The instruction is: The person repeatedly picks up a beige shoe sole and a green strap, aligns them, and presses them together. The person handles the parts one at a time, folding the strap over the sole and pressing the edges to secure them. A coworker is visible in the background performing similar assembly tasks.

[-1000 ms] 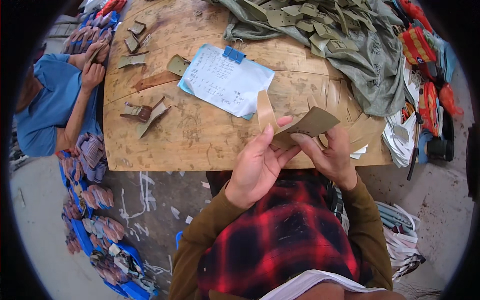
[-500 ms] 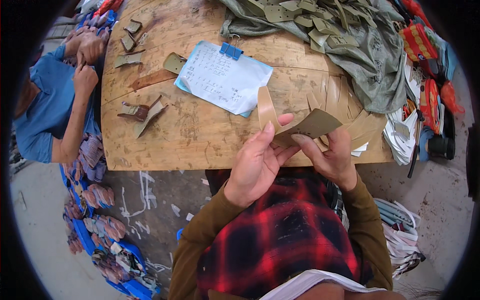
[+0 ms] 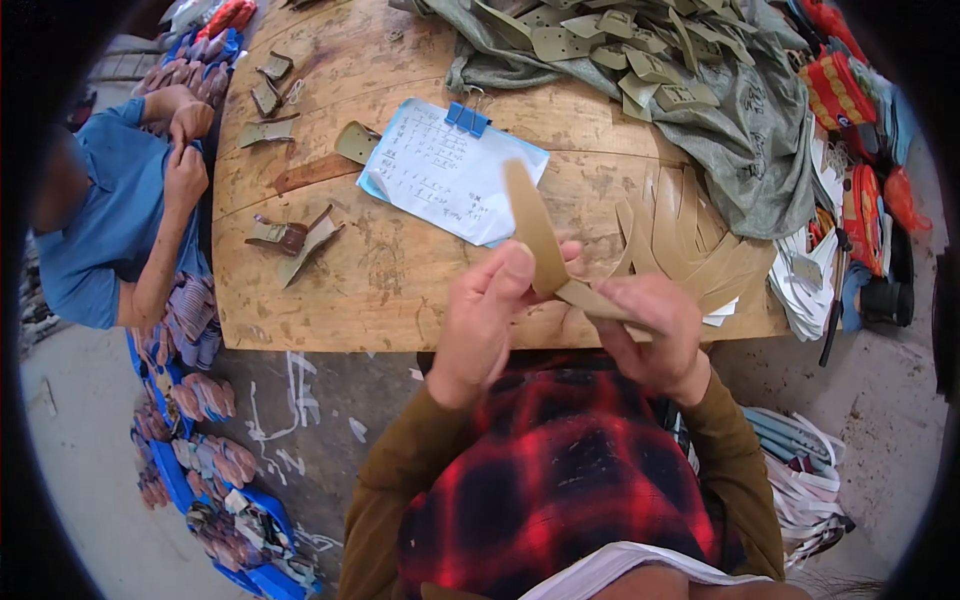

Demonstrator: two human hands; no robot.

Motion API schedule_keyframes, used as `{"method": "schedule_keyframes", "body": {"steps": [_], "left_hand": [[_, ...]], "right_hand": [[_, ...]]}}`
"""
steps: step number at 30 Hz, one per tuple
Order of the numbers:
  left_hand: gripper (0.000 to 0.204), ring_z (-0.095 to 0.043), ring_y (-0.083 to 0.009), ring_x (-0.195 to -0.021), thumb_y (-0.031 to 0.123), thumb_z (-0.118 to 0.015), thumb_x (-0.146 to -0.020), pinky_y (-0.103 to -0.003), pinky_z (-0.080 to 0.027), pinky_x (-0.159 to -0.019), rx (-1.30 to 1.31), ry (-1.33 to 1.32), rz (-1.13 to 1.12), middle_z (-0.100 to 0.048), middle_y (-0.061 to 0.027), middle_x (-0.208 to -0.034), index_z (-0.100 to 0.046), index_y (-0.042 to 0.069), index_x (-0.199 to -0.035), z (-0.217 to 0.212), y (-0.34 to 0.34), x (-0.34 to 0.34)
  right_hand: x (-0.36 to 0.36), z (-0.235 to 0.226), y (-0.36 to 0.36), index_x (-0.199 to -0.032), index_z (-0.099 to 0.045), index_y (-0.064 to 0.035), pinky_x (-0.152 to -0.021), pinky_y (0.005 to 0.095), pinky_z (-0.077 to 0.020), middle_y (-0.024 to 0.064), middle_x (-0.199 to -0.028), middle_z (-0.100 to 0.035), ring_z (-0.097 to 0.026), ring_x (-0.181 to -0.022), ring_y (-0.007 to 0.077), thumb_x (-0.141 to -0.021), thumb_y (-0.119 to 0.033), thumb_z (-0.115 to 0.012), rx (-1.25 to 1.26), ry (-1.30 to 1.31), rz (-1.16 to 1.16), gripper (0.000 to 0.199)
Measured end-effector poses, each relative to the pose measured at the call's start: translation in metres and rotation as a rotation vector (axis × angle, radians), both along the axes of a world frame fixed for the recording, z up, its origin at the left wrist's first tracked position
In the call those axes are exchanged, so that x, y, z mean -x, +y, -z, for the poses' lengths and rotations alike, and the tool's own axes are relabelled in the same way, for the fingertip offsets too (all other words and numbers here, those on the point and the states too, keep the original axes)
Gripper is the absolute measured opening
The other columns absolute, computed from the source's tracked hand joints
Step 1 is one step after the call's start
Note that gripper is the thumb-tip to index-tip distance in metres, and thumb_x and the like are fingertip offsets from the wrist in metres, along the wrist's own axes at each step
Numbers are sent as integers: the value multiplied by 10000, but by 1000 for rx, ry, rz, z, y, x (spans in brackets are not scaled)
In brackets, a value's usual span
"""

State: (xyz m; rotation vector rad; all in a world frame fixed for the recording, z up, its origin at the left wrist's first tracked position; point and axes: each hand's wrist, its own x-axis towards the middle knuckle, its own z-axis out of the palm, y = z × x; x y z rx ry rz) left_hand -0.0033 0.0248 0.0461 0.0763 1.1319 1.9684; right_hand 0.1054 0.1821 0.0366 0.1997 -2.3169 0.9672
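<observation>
Pinched between the thumb and fingers of my left hand is a tan curved strip that stands up from the grip. My right hand is closed round an olive, leather-like piece, seen nearly edge-on. The lower end of the strip meets the olive piece between my hands; whether they are joined cannot be made out. Both hands are over the table's near edge. Just beyond the right hand lies a fan of tan strips. Past the left hand is a written sheet on a blue clipboard.
Olive punched pieces are heaped on a grey-green sack at the far right. Several assembled pieces lie on the wooden table's left. A person in blue sits at left, beside bundled gloves. White strips hang at the right edge.
The olive piece has turned from showing its broad face to nearly edge-on. My left hand has shifted slightly left, and the tan strip now leans up more to the left.
</observation>
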Motion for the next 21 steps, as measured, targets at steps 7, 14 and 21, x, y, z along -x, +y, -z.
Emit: {"method": "schedule_keyframes", "body": {"steps": [7, 14, 21], "left_hand": [[185, -553, -216, -506, 110, -633, -936, -355, -404, -490, 548, 1131, 3, -553, -124, -589, -595, -18, -808, -26, -12, 8], [115, -548, -281, -513, 36, -630, -916, -377, -405, -486, 500, 1130, 31, -532, -134, -614, -598, -7, -814, -21, -8, -16], [150, -604, -192, -622, 110, -550, -987, -307, -480, -584, 603, 873, 17, -621, -111, -771, -595, -23, -935, -18, -9, -14]], "right_hand": [[-10, -4, -4, -1033, -569, 12, -556, 338, -505, 184, -931, -651, -621, -655, 251, -734, 21, -667, -207, 46, 18, 315], [-15, 4, -2, -1038, -562, 0, -550, 328, -492, 172, -945, -620, -594, -634, 228, -753, -19, -648, -245, 2, 39, 299], [-13, 8, -4, -1058, -537, -4, -556, 325, -492, 171, -976, -610, -590, -637, 220, -759, -29, -646, -204, 22, 38, 320]]}}
